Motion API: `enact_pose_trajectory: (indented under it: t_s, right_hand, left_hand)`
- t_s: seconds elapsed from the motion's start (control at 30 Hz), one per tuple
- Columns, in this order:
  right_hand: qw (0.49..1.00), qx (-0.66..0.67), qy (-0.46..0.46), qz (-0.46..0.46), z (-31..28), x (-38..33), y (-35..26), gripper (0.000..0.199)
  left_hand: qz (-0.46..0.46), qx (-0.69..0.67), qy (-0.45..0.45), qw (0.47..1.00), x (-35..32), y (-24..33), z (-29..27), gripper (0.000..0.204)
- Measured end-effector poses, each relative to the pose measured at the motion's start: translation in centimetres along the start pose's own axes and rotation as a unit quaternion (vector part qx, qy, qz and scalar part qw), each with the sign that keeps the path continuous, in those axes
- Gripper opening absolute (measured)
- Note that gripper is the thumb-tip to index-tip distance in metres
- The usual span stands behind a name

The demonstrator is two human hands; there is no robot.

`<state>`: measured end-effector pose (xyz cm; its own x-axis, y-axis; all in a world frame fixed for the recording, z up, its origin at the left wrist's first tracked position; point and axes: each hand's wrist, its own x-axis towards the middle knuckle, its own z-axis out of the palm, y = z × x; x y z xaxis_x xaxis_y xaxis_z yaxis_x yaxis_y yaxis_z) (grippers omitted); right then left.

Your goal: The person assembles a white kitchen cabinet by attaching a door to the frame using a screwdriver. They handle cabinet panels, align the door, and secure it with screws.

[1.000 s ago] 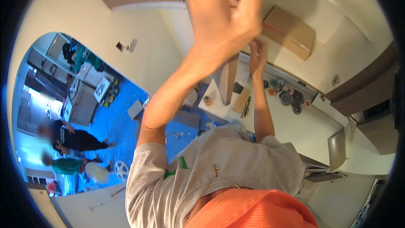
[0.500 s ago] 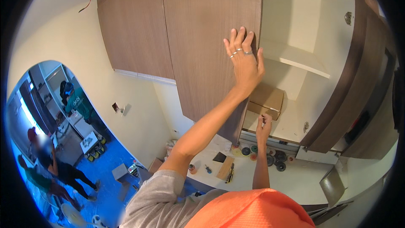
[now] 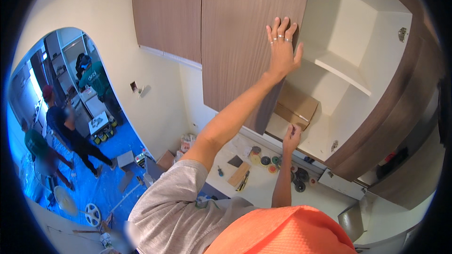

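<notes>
My left hand (image 3: pixel 282 49) lies against the face of a brown wood-grain cabinet door (image 3: pixel 249 28), close to its right edge. Its fingers are spread, and rings show on several of them. Below it, my right hand (image 3: pixel 292 136) is at the front of the open cabinet's bottom panel, beside a brown cardboard box (image 3: pixel 297 102). The fingers of that hand are curled together; what they hold, if anything, is too small to make out. A thin whitish strip (image 3: pixel 302 117) shows along the box, near those fingers. The cabinet's inside is cream, with a shelf (image 3: pixel 343 73) halfway up.
Below is a white worktop (image 3: pixel 268 184) with round tape rolls (image 3: pixel 266 161), a wooden block (image 3: pixel 238 174), a yellow-black cutter (image 3: pixel 243 181) and a screwdriver (image 3: pixel 220 171). An orange cap (image 3: pixel 287 233) fills the lower middle. Several people stand beyond an arched opening, on a blue-covered floor (image 3: pixel 113 193).
The whole view has shifted, so the cabinet sits further right. My left hand stays flat on the door. My right hand's fingers look more tightly curled beside the box.
</notes>
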<state>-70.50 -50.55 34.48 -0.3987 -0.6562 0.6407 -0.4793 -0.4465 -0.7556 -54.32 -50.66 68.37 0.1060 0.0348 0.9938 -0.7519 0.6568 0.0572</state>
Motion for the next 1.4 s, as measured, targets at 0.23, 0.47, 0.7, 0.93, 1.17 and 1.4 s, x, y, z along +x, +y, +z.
enact_pose_trajectory:
  t_s: [0.23,0.47,0.7,0.93,1.17,1.4]
  right_hand:
    - [0.997,-0.026,0.003,-0.079,0.1,-0.2,0.6,0.028]
    - [0.991,-0.102,-0.036,-0.084,0.5,-0.3,-0.3,0.024]
    - [0.992,-0.079,-0.027,-0.094,0.4,-0.4,0.2,0.020]
    - [0.990,-0.105,-0.022,-0.091,0.6,-0.6,0.5,0.019]
    - [0.995,-0.047,0.020,-0.086,0.5,-1.0,-0.4,0.019]
    - [0.995,-0.060,0.079,-0.021,-1.7,-9.8,-1.6,0.017]
  left_hand:
    - [-0.216,-0.057,0.067,0.972,-18.7,-4.1,-7.2,0.046]
    - [-0.779,-0.365,0.216,0.462,-37.2,-8.5,-10.4,0.060]
    - [-0.777,-0.312,0.165,0.521,-34.5,-9.5,-8.5,0.043]
    - [-0.773,-0.353,0.136,0.510,-35.0,-6.9,-9.7,0.040]
    - [-0.774,-0.437,0.091,0.449,-37.9,-8.6,-8.8,0.064]
    - [-0.803,-0.470,0.048,0.362,-38.5,-11.9,-10.2,0.070]
